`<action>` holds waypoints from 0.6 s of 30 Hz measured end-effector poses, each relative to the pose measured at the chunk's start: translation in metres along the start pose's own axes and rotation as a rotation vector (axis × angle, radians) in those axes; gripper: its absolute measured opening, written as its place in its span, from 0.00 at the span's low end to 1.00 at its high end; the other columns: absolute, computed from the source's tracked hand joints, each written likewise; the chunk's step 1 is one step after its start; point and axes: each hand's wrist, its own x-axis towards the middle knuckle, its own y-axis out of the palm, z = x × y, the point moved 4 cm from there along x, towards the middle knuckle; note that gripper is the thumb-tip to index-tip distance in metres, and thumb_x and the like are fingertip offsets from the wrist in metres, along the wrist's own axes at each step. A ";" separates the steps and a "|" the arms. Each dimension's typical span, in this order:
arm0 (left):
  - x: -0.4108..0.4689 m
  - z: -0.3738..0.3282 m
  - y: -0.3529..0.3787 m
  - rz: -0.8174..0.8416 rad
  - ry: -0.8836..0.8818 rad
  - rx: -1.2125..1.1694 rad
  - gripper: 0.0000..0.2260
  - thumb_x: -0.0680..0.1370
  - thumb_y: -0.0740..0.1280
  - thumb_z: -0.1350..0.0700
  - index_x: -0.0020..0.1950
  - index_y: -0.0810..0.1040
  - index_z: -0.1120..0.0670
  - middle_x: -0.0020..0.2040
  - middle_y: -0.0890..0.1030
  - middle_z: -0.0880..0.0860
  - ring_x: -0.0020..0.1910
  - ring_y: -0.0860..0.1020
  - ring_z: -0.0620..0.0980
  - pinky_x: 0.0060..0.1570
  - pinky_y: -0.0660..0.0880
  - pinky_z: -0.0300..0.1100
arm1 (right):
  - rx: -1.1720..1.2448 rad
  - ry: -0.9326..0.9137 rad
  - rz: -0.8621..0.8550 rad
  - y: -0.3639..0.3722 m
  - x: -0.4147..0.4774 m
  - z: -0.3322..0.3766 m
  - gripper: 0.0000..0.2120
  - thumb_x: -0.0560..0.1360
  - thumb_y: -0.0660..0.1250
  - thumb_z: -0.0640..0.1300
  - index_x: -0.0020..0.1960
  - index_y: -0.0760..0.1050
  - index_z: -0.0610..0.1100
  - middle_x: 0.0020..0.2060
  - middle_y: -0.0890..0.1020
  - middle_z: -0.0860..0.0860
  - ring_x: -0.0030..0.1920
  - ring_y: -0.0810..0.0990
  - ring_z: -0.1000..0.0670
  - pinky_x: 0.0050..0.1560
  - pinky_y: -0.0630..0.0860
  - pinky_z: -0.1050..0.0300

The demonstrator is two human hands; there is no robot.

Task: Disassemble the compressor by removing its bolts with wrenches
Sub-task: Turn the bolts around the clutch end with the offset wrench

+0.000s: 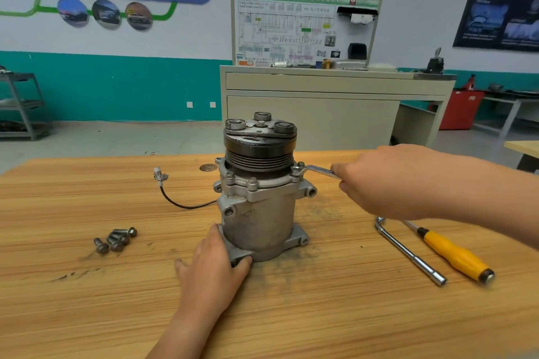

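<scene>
My right hand (388, 183) curls round the wrench (319, 169), whose head seems seated on a flange bolt (297, 169). My left hand (215, 262) clasps the compressor (259, 207) at its base. It stands upright mid-table (87, 315), well back from the near edge, with loose bolts (115, 240) lying left and a socket wrench (411, 251) and screwdriver (455, 253) right.

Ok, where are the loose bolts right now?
Head view: the loose bolts lie clustered on the table, left of the compressor and of the left hand gripping its base.
</scene>
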 end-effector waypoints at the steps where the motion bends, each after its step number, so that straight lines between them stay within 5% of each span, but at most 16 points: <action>1: 0.000 -0.001 -0.001 -0.004 0.006 -0.008 0.27 0.74 0.65 0.42 0.67 0.59 0.48 0.62 0.73 0.44 0.65 0.69 0.47 0.66 0.61 0.60 | 0.019 -0.004 0.019 0.000 0.002 -0.002 0.13 0.80 0.51 0.44 0.63 0.67 0.47 0.32 0.68 0.52 0.31 0.68 0.54 0.31 0.68 0.59; 6: -0.002 -0.003 -0.003 0.012 0.020 -0.023 0.21 0.74 0.65 0.44 0.62 0.62 0.46 0.59 0.74 0.42 0.63 0.71 0.47 0.64 0.60 0.60 | 0.002 0.024 -0.055 0.000 0.006 -0.004 0.19 0.79 0.51 0.42 0.69 0.60 0.51 0.31 0.66 0.53 0.29 0.65 0.54 0.26 0.62 0.60; 12: -0.003 -0.005 0.001 0.039 0.033 0.012 0.29 0.77 0.62 0.43 0.73 0.56 0.50 0.71 0.66 0.45 0.69 0.66 0.47 0.67 0.58 0.64 | -0.089 0.036 -0.130 0.007 -0.001 0.008 0.33 0.73 0.55 0.32 0.74 0.47 0.45 0.27 0.65 0.51 0.26 0.63 0.52 0.22 0.61 0.58; 18: -0.005 -0.005 0.000 0.050 0.037 0.038 0.30 0.77 0.61 0.43 0.74 0.54 0.51 0.72 0.65 0.45 0.70 0.66 0.47 0.67 0.57 0.64 | -0.162 -0.006 -0.162 0.002 -0.001 0.011 0.29 0.73 0.55 0.31 0.73 0.54 0.42 0.27 0.64 0.51 0.25 0.61 0.51 0.21 0.57 0.58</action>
